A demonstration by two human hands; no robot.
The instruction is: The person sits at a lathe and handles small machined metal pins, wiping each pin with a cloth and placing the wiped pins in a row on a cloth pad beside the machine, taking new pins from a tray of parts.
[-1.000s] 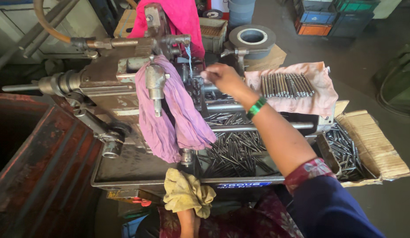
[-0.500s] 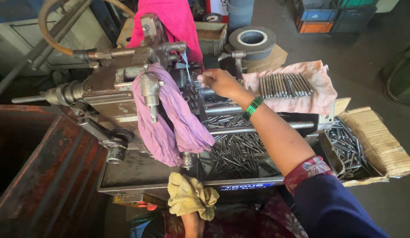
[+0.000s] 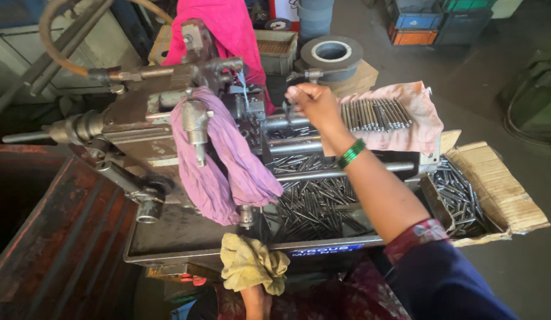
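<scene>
Head view: the right hand (image 3: 314, 105) is raised at the machine (image 3: 168, 112), fingers pinched on what seems a thin metal pin (image 3: 285, 111), just beside the pins on the pink cloth (image 3: 417, 112). Only a bit of the left hand (image 3: 256, 299) shows below the yellow rag (image 3: 251, 264); its grip cannot be told.

1. The right hand (image 3: 314, 104) was raised at the machine (image 3: 168, 118), fingers pinched on a thin dark pin (image 3: 289, 109).
2. The pin stood roughly upright, just right of the machine's head, above the loose pins (image 3: 311, 201).
</scene>
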